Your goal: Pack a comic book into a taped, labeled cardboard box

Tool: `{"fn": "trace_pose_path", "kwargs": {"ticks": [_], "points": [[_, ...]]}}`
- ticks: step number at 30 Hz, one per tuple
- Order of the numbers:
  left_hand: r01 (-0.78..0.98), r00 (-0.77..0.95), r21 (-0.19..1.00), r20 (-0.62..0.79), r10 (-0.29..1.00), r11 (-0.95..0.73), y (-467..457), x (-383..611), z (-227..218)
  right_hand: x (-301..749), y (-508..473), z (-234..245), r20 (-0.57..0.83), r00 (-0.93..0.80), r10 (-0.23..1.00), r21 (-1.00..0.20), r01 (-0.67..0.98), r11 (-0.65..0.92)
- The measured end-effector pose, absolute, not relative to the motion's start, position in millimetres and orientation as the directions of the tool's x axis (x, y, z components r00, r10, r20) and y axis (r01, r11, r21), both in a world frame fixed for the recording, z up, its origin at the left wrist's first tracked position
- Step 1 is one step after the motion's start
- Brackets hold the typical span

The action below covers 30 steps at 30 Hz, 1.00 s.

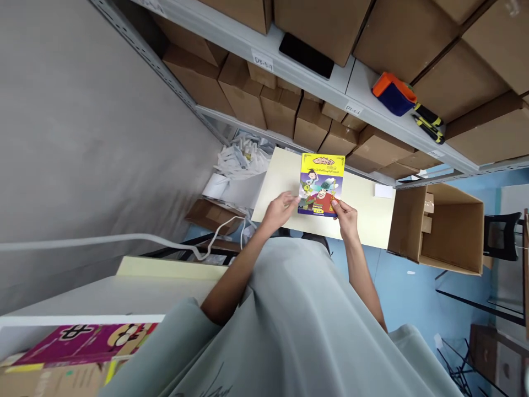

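A comic book (321, 184) with a yellow and purple cartoon cover is held upright above the pale yellow tabletop (366, 220). My right hand (346, 216) grips its lower right corner, thumb on the front cover. Beside the book's left edge is my left hand (281, 209), its fingers loosely bent and a little apart. The left thumb tip reaches the edge of the cover; whether it presses on it I cannot tell. A small white box or paper (383, 191) lies on the table at the right.
Shelves of cardboard boxes (312, 124) rise behind the table. A dark phone (306, 55), an orange and blue tape dispenser (394, 94) and yellow-black cutters (428, 124) lie on a shelf. An open carton (450, 229) stands right; crumpled white paper (243, 157) and a white cable (144, 237) are left.
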State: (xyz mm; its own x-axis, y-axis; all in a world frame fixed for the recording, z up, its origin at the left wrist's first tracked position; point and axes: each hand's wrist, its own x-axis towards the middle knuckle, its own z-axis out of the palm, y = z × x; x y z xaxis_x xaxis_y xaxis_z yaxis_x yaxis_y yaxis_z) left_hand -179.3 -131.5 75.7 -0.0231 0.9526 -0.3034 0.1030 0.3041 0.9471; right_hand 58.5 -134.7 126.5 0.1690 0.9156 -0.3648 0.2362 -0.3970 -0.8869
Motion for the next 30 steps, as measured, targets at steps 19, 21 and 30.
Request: {"fn": "trace_pose_path", "kwargs": {"ticks": [19,21,30], "points": [[0.065,-0.286,0.802,-0.555,0.781,0.594,-27,-240,-88,-45,-7,-64,-0.673,0.004,0.740,-0.740,-0.023,-0.673],[0.082,-0.304,0.784,-0.568,0.765,0.615,-21,-243,-99,-51,0,-77,-0.685,0.012,0.729,-0.729,-0.001,-0.685],[0.253,-0.389,0.709,-0.549,0.740,0.658,-39,-267,-110,-7,-33,-85,-0.637,0.102,0.764,-0.755,0.119,-0.645]]}}
